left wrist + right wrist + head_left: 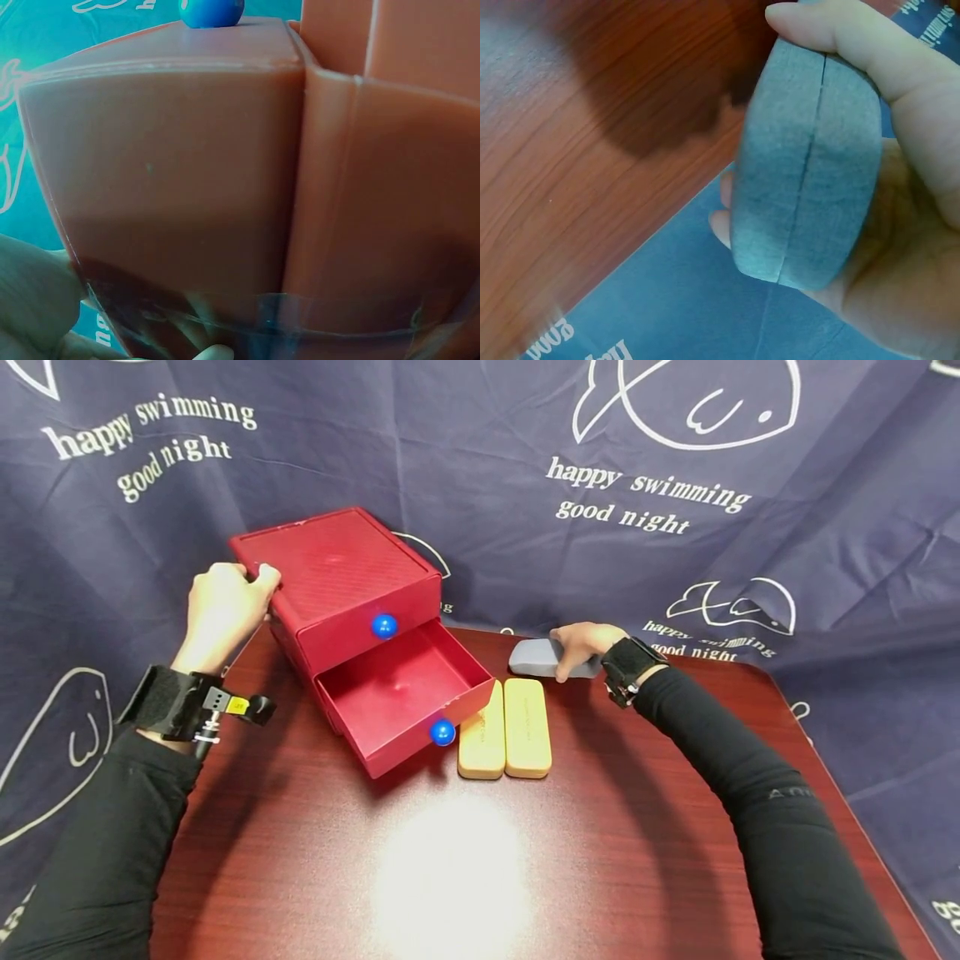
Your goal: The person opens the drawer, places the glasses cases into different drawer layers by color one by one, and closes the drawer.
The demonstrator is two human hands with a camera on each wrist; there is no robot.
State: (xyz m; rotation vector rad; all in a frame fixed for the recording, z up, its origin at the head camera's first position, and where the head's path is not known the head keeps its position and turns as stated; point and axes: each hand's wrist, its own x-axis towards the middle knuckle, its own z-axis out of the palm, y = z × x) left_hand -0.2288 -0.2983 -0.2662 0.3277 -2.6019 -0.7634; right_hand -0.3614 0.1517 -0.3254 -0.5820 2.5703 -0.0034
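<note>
A red two-drawer box (330, 560) stands at the back left of the table, its lower drawer (397, 689) pulled out and the upper one closed. My left hand (225, 610) grips the box by its upper left edge, with the thumb on top; in the left wrist view, fingers show against the side. At the table's back edge my right hand (588, 645) holds a grey glasses case (806, 165), thumb on one side and fingers on the other. Two yellow cases, one left (482, 747) and one right (528, 727), lie side by side near the drawer front.
Blue knobs stick out from the upper drawer (385, 626) and the lower drawer (442, 732). The pulled-out drawer overhangs part of the left yellow case. A dark blue printed curtain (495, 468) hangs right behind the brown wooden table (315, 860).
</note>
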